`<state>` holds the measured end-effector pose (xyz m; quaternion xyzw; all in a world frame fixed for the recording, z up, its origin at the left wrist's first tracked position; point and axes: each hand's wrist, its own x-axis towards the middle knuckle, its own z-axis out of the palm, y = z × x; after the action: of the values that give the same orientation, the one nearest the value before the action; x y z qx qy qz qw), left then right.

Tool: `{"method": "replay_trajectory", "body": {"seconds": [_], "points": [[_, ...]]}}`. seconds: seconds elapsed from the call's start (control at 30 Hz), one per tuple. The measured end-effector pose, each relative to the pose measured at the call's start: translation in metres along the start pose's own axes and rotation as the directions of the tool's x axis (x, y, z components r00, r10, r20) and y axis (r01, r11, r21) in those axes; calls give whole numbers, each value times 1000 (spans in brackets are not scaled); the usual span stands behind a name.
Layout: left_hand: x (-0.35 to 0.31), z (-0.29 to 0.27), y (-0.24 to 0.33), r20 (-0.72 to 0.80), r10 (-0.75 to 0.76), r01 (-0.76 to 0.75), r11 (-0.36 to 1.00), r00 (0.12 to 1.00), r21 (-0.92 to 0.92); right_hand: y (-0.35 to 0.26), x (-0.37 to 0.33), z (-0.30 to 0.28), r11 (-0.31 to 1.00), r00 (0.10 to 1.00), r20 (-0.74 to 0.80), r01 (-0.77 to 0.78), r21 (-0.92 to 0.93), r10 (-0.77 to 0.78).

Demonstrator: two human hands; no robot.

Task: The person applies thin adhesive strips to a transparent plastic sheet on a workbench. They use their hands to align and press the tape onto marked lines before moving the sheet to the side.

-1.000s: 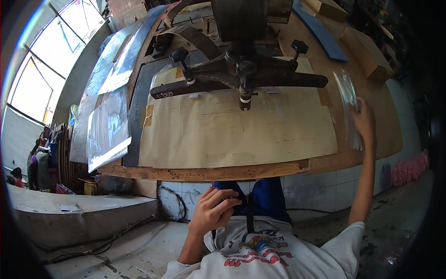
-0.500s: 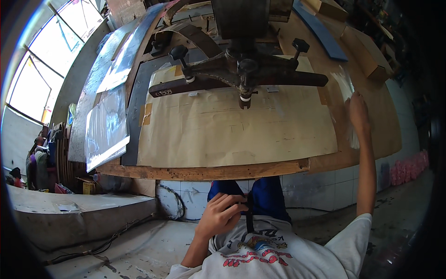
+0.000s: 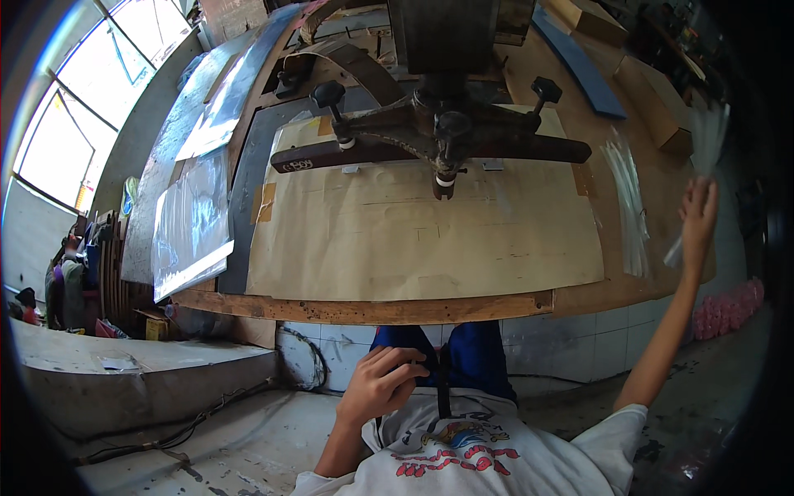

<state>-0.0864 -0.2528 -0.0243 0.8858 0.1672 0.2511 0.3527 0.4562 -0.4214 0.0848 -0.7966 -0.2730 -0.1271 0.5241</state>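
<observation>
Clasped only near mid-length in the right hand (image 3: 699,219), the slick-looking clear plastic bundle (image 3: 710,136) could slip past the surface's (image 3: 666,190) edge; the left hand (image 3: 382,382) curls loosely, seemingly empty.

We see bright daylight coming through a large window (image 3: 62,157) with dark bars, high on our left. White tiles (image 3: 562,351) line the wall beneath the wooden surface (image 3: 397,309). A low, pale ledge (image 3: 190,360) stands at left, a dark cable (image 3: 198,426) near its foot; at right, the stained floor (image 3: 686,372) lies dimmer.
</observation>
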Motion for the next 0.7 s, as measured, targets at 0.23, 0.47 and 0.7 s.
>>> {"method": "replay_trajectory", "body": {"seconds": [0.23,0.47,0.7], "points": [[-1,-6,-6,-39,6,-8,999,999,-53,-94,-89,-9,971,767,595,193,144,-240],[3,-40,-11,-486,16,25,997,874,77,-166,-175,126,758,150,850,547,354,-505],[65,-97,-13,-287,55,27,961,956,274,-154,-209,191,471,236,665,859,198,-709]]}}
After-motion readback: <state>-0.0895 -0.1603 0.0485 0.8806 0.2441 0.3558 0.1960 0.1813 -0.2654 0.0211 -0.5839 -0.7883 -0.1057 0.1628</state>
